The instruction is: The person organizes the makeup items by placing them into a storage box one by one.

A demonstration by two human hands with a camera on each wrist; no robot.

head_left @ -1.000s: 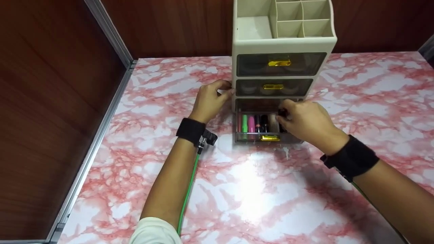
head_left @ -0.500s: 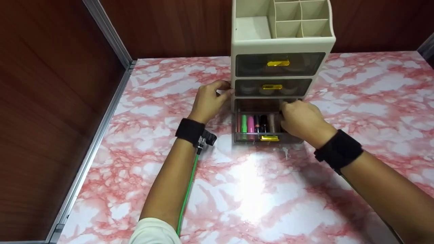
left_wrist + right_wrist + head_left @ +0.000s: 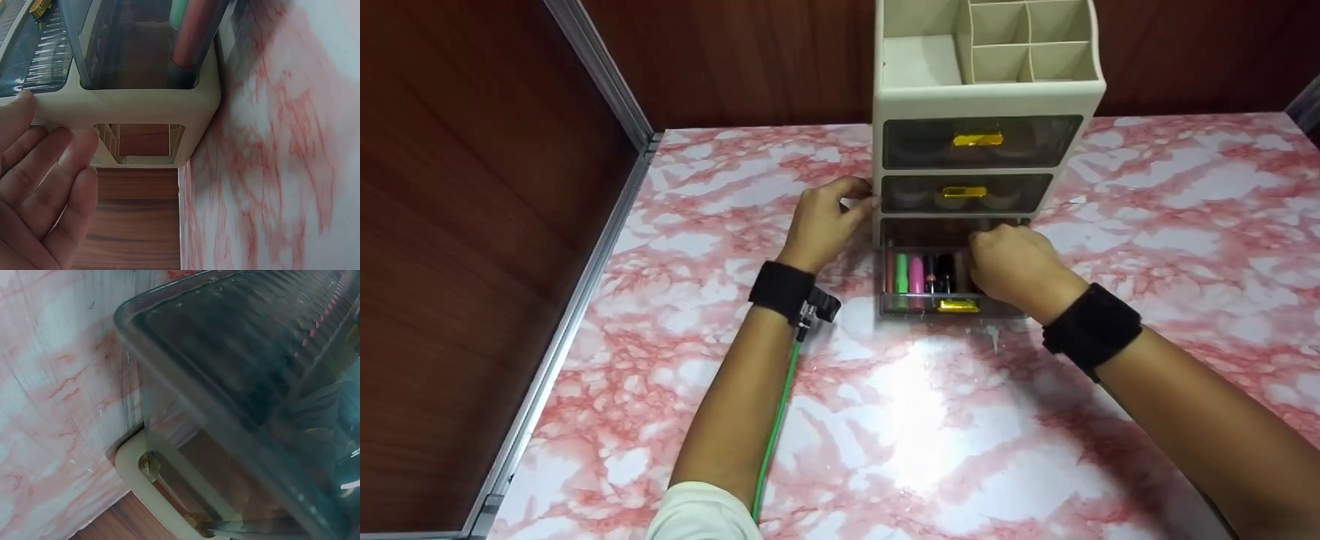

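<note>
A cream drawer organizer [image 3: 990, 94] stands on the marbled table, its clear bottom drawer [image 3: 911, 304] pulled out. Slim tubes lie in a row inside, among them a green tube [image 3: 901, 274], a pink tube [image 3: 916, 275] and a black tube [image 3: 946, 274]. My left hand [image 3: 825, 225] touches the organizer's left side; in the left wrist view its thumb meets the front frame [image 3: 140, 104], with the fingers loosely bent at the side. My right hand [image 3: 1016, 262] reaches into the drawer's right part. Its fingertips, and anything between them, are hidden.
Two dark drawers [image 3: 982, 142] with gold handles above are closed. Open compartments [image 3: 1001, 64] top the organizer. Brown wood panels [image 3: 750, 60] rise behind and at the left. A green cable [image 3: 776, 420] runs along the left forearm.
My right hand has moved left and deeper into the open drawer; a black item seen at its fingertips earlier is now hidden. The left hand stays in place.
</note>
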